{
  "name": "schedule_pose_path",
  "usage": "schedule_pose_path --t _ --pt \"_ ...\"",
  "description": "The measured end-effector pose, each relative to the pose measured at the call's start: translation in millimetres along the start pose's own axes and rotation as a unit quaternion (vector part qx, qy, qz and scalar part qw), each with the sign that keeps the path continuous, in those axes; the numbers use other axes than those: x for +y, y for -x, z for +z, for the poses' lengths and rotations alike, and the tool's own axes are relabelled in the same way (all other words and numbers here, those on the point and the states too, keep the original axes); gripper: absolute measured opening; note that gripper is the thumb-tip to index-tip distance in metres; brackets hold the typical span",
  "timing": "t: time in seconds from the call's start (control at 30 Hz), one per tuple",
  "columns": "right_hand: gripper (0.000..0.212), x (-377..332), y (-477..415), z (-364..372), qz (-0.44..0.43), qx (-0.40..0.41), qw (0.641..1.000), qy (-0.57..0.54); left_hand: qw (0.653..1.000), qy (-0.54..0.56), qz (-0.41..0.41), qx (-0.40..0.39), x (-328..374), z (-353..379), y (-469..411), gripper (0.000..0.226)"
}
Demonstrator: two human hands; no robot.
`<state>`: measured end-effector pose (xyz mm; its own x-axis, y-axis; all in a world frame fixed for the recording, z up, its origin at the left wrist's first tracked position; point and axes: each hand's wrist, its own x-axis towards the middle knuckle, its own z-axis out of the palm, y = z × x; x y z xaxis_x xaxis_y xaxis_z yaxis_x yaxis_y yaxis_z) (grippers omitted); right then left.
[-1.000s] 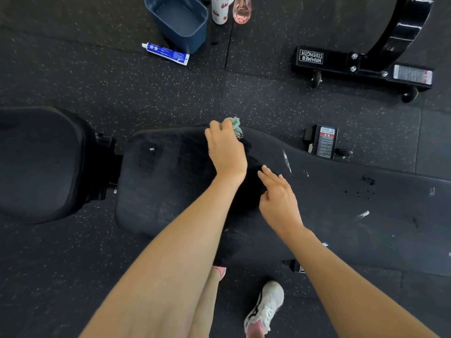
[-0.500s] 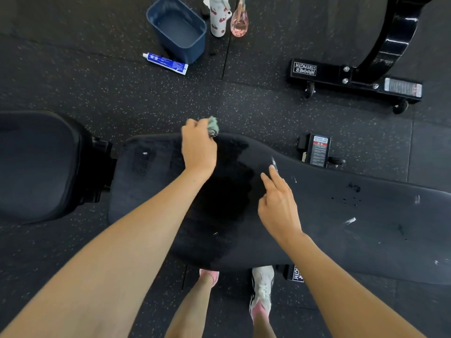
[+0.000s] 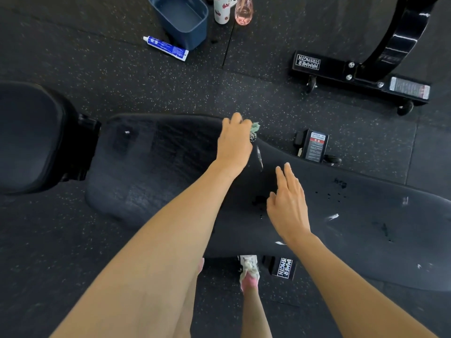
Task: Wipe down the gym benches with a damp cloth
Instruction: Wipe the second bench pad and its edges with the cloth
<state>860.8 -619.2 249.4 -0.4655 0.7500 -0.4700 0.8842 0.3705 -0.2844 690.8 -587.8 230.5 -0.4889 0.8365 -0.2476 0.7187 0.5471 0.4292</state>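
- We are holding the small pale-green damp cloth (image 3: 255, 127) in our left hand (image 3: 234, 142), at the far edge of the long black padded gym bench (image 3: 158, 154), about midway along it. The left grip is clasping the cloth, with the fingers curled over it so that only a corner is showing.
- Our right hand (image 3: 288, 203) is lying over the middle of the bench, just right of the left hand. Its grip is holding nothing, with the fingers straight and close together, and we cannot tell whether the palm is touching the pad.
- We are judging the job as partly done. The left stretch of the bench is showing dull streaks, as a wiped surface would, and a darker wet-looking patch (image 3: 258, 200) is sitting just beside the right hand.
- We are reckoning that the right stretch of the bench is not yet wiped, since white smears (image 3: 333, 217) and dark spots (image 3: 340, 184) are showing there.
- A separate black seat pad (image 3: 26, 137) is sitting off the bench's left end, and we cannot tell whether it has been wiped.
- On the floor well beyond the bench's far edge, a dark-blue plastic tub (image 3: 180, 18) is standing with a blue-and-white tube (image 3: 166, 48) just beside it. We are guessing that the tub is for wetting the cloth again.
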Motion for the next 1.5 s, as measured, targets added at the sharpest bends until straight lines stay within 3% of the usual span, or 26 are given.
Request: schedule_pose_path --t 0.17,0.3,0.4,0.5,0.67,0.93,1.0,1.07,1.17,1.23,1.5 --pt "0.067 14.0 -1.8 -10.8 0.006 -0.025 0.999 0.043 0.995 0.075 0.017 -0.067 19.8 12.2 4.6 0.035" --pt "0.068 22.0 -4.2 -23.2 0.02 -0.04 0.998 0.041 0.977 0.204 -0.053 0.014 -0.2 -9.0 8.1 0.027" --pt "0.065 25.6 -4.5 -25.0 0.018 -0.053 0.998 0.04 0.975 0.131 -0.14 0.109 -26.6 -18.6 17.8 0.033" --pt "0.062 25.3 -3.1 -22.2 0.013 -0.065 0.997 0.033 0.973 0.072 -0.192 0.107 -28.5 -10.0 29.4 0.042" --pt "0.062 27.3 -0.8 -15.1 0.005 -0.074 0.997 0.025 0.973 0.085 -0.19 0.099 10.4 19.3 42.4 0.047" --pt "0.066 33.3 4.6 -13.1 -0.003 -0.071 0.997 0.013 0.981 0.184 -0.053 -0.001 25.8 30.8 51.5 0.046" --pt "0.066 34.4 5.9 -13.2 0.001 -0.07 0.997 0.012 0.979 0.202 -0.023 0.01 16.4 21.7 51.4 0.043" --pt "0.066 35.0 6.9 -12.9 0.01 -0.067 0.998 0.009 0.981 0.184 -0.032 0.055 1.8 8.7 47.1 0.042" --pt "0.065 35.5 8.3 -11.0 0.021 -0.061 0.998 0.006 0.978 0.122 -0.131 0.111 -20.4 -5.5 41.3 0.04" --pt "0.064 35.4 10.5 -10.0 0.021 -0.064 0.998 0.006 0.974 0.085 -0.182 0.108 -23.0 -2.0 48.0 0.039" --pt "0.063 40.6 15.8 -12.6 0.001 -0.074 0.997 0.018 0.986 0.126 -0.11 0.027 62.0 52.4 90.7 0.048"
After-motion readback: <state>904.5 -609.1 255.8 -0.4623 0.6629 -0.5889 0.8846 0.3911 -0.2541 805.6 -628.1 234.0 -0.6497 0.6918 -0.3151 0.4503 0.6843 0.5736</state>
